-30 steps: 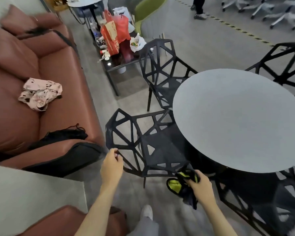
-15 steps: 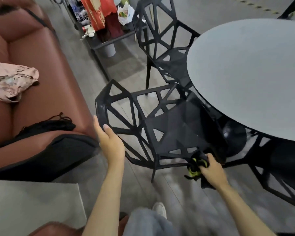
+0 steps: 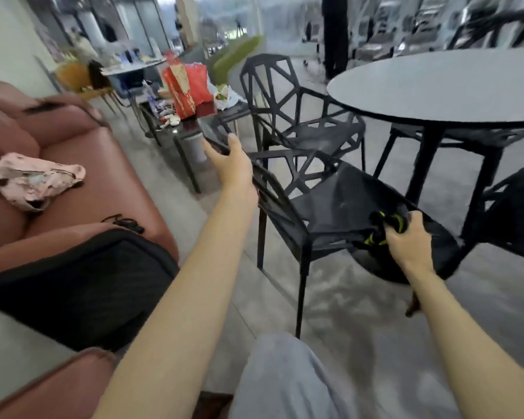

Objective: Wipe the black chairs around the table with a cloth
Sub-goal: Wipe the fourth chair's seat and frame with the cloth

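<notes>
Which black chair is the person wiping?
The nearest chair: the left hand holds its backrest, the right hand presses the cloth on its seat.

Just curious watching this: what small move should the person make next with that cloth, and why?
Probably slide the cloth inward across the near chair's seat: the right hand holds it bunched at the seat's front edge, while the left hand grips the backrest.

The left hand (image 3: pixel 234 166) has moved up to grip the top of the near black chair (image 3: pixel 330 204), while the right hand (image 3: pixel 409 243) has carried the cloth (image 3: pixel 384 226) onto its seat edge.
</notes>
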`<state>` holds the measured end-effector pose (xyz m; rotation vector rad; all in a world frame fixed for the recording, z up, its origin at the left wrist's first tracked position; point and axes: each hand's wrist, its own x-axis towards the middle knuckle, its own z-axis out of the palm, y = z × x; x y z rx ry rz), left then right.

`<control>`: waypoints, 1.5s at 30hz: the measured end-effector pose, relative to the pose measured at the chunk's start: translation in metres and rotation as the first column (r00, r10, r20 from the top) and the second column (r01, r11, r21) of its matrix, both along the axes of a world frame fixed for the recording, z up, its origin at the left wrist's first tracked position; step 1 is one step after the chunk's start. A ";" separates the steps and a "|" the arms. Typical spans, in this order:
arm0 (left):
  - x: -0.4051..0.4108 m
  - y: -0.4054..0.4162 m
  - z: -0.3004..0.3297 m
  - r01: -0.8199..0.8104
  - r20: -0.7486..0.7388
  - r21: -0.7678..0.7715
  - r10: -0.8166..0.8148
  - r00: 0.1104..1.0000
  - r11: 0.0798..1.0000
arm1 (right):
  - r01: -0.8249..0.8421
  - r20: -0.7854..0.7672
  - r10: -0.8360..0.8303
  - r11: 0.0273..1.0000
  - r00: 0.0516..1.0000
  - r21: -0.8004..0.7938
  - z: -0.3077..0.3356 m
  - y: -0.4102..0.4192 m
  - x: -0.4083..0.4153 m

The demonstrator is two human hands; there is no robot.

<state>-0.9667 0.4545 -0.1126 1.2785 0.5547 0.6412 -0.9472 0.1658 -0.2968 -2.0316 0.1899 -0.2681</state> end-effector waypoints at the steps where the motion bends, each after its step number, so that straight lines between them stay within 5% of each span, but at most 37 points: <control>1: -0.011 -0.001 0.004 0.025 -0.022 0.007 -0.024 0.999 1.000 | -0.002 -0.046 0.001 1.000 0.999 -0.020 0.003 0.001 -0.006; 6: -0.029 0.010 0.027 0.039 -0.118 0.025 -0.036 0.992 0.999 | -0.119 -0.144 0.110 0.991 0.983 -0.057 0.020 0.003 -0.030; 12: -0.024 0.012 0.025 -0.062 -0.242 0.219 0.116 0.963 0.974 | -0.151 -0.118 0.141 0.985 0.983 -0.082 0.023 0.010 -0.038; 25: 0.034 0.082 0.014 -0.190 -0.255 0.299 0.270 0.929 0.935 | -0.385 -0.115 0.379 0.922 0.918 -0.029 0.021 0.035 -0.012; 33: 0.066 0.167 -0.003 -0.118 -0.305 0.395 0.251 0.919 0.911 | -0.427 -0.121 0.418 0.903 0.900 -0.055 0.016 0.091 -0.023; 45: -0.005 0.181 0.013 0.002 -0.309 0.477 0.165 0.937 0.879 | -0.432 -0.264 0.388 0.892 0.883 -0.134 0.031 0.130 -0.086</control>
